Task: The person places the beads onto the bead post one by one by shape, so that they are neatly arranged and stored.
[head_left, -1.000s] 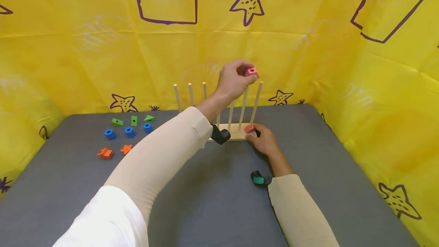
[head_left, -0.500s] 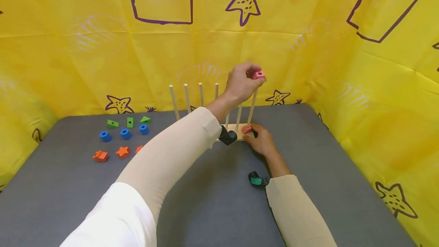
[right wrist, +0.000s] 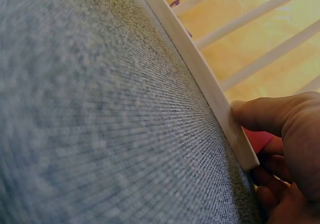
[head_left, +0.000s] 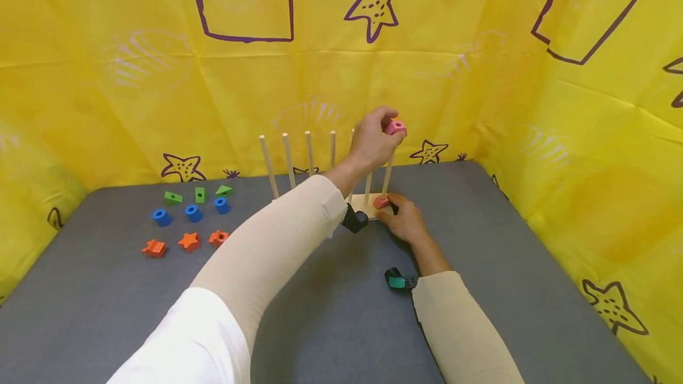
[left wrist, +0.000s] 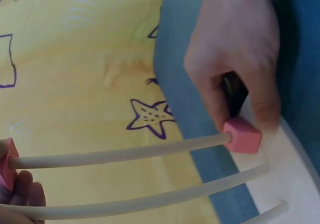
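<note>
Pinching pink block [head_left: 395, 128] atop rightmost peg [head_left: 388, 172], left hand [head_left: 372, 141] grip; apparently threaded.

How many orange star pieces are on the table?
3. They lie in a row at the table's left front: one far left, one in the middle, one beside the sleeve. More may hide behind the arm.
</note>
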The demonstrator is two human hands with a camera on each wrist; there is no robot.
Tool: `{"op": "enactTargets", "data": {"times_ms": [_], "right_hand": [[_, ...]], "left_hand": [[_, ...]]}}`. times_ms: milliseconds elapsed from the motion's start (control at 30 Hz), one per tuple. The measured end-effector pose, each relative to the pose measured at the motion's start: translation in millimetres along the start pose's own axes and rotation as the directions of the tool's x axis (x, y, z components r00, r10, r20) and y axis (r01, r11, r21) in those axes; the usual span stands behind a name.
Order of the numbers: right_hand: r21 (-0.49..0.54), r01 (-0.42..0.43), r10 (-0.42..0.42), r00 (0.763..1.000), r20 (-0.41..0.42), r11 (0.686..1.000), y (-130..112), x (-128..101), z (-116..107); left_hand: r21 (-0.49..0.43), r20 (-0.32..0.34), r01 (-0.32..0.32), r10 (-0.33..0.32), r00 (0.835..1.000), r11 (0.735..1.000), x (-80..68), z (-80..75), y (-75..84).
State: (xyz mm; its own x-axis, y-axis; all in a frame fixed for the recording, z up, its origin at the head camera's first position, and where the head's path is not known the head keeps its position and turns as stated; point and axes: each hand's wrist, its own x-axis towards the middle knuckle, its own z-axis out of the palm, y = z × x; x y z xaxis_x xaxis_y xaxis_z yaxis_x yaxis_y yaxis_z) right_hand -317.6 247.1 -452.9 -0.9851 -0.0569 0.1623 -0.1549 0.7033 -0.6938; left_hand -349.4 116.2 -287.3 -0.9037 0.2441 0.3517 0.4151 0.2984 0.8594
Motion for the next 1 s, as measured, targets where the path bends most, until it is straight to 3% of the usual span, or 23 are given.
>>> {"op": "enactTargets", "data": {"times_ms": [167, 500, 700, 833, 1000], "right_hand": [[0.001, -0.020, 0.020, 1.000, 0.012, 1.000, 1, 0, 0], [0.005, -0.025, 0.025, 1.000, 0.016, 1.000, 0, 1, -2], [0.004, -0.033, 0.033, 0.999, 0.024, 0.999, -2, 2, -3], [0.008, -0.023, 0.022, 0.999, 0.024, 1.000, -3, 2, -3], [0.011, -0.022, 0.022, 0.999, 0.023, 1.000, -2, 1, -3]], "left_hand": [[0.027, -0.027, 0.027, -0.026, 0.999, 0.999, -4.6, 6.1, -9.2], [-0.154, -0.134, 0.128, -0.149, 0.980, 0.980, -13.4, 20.2, -21.8], [-0.255, -0.207, 0.122, -0.177, 0.962, 0.959, -16.8, 26.4, -26.1], [-0.286, -0.215, 0.145, -0.211, 0.953, 0.947, -21.2, 30.2, -37.4], [-0.288, -0.189, 0.167, -0.226, 0.955, 0.943, -29.9, 37.9, -55.2]]}}
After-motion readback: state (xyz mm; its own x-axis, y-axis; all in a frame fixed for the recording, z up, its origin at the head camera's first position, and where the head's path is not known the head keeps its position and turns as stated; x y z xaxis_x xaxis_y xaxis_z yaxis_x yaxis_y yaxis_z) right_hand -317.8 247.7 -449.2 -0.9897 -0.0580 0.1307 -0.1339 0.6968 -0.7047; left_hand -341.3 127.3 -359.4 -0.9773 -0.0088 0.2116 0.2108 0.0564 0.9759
